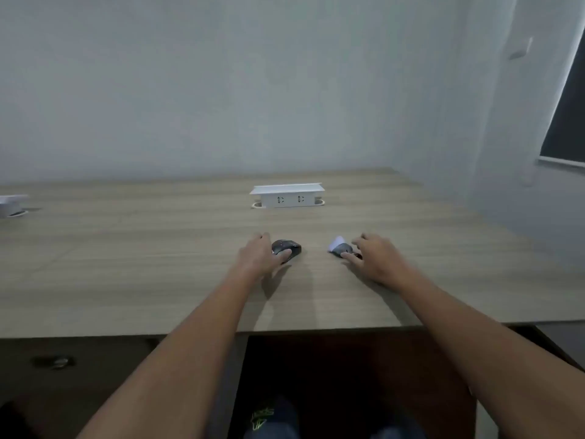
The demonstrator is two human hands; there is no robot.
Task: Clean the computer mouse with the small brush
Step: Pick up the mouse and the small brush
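A dark computer mouse (pixel 288 246) lies on the wooden desk (pixel 158 248), a little in front of the socket box. My left hand (pixel 261 253) wraps its left end, with the thumb across its near side. To the right lies the small brush (pixel 339 246), grey with a white end pointing away to the left. My right hand (pixel 375 258) is at the brush's right end, thumb touching its near side and fingers over its far side. Both objects rest on the desk surface.
A white pop-up socket box (pixel 287 194) stands behind the mouse and brush. Another white box (pixel 11 205) sits at the far left edge. The desk's front edge (pixel 316 330) runs below my forearms, with a dark drawer front and handle (pixel 53 362) under it. A wall stands at the right.
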